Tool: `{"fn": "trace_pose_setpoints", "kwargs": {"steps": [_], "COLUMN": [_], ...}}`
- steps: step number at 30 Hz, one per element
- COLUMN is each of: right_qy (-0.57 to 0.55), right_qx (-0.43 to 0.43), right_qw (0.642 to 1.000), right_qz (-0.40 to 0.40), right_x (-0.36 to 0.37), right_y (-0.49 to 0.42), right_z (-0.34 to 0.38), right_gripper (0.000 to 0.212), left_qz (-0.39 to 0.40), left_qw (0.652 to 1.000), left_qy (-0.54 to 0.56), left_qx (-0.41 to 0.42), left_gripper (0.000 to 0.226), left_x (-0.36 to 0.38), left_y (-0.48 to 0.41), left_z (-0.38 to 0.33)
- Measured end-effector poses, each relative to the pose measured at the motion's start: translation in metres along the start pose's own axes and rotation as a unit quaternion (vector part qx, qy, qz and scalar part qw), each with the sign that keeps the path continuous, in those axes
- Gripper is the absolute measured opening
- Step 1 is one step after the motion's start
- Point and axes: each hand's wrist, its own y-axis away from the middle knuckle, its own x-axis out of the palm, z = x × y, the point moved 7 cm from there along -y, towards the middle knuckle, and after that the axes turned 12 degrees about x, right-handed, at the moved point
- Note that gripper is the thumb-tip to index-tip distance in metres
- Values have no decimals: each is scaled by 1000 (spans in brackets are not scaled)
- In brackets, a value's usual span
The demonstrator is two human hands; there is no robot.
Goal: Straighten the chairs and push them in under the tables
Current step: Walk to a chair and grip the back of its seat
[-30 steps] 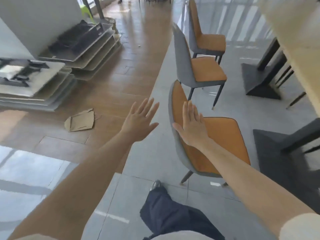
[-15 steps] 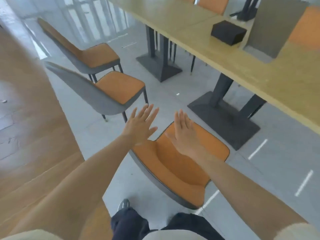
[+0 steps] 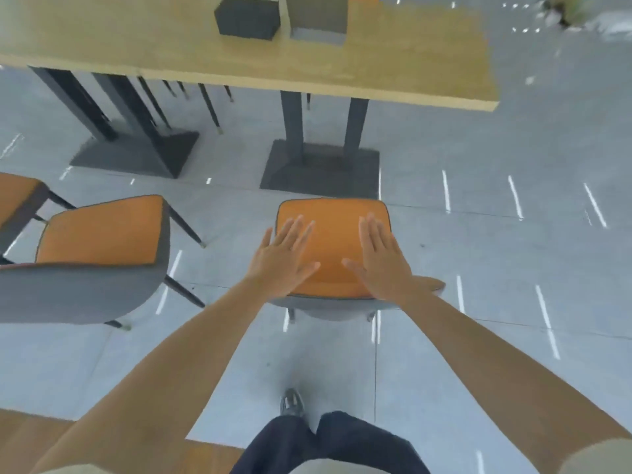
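Note:
An orange-seated chair [image 3: 333, 234] with a grey shell stands right below me, its seat facing the long wooden table [image 3: 393, 70]. Its front edge is just short of the table's dark pedestal base [image 3: 321, 172]. My left hand [image 3: 282, 258] and my right hand [image 3: 384, 260] hover side by side over the chair's back edge, fingers spread and holding nothing. Whether they touch the backrest I cannot tell. A second orange and grey chair [image 3: 99, 254] stands to the left, pulled out from the table.
The corner of a third orange chair [image 3: 17, 193] shows at the far left. A second pedestal base [image 3: 136, 152] stands under the table to the left. A dark box [image 3: 248, 17] and a grey block [image 3: 318, 18] sit on the tabletop. My legs and shoe [image 3: 292, 401] are below.
My view has swung round so that I face the table square on. The chair under my hands now points straight at the table, and both hands have stayed open above its back.

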Motion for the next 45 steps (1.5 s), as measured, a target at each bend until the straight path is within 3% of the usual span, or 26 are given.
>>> {"fn": "trace_pose_setpoints", "kwargs": {"steps": [7, 11, 14, 19, 27, 45], "right_qy": [-36, 23, 64, 111, 89, 71], "right_qx": [16, -26, -11, 3, 12, 60], "right_qw": [998, 998, 997, 994, 994, 995], "right_qz": [46, 52, 50, -9, -60, -34], "right_x": [31, 30, 29, 27, 10, -17], "right_y": [37, 44, 31, 19, -11, -142], "right_z": [-45, -57, -65, -68, -63, -46], "right_gripper": [79, 85, 81, 46, 37, 34], "left_qz": [66, 83, 65, 62, 49, 45], "left_qw": [997, 996, 998, 998, 999, 996], "left_qy": [-3, 5, 14, 11, 5, -14], "left_qx": [41, 18, -2, -3, 13, 78], "left_gripper": [93, 81, 70, 56, 58, 59], "left_x": [37, 49, 51, 53, 36, 0], "left_y": [23, 21, 10, -1, -28, -152], "left_z": [-32, -35, -37, -32, -9, 81]}}
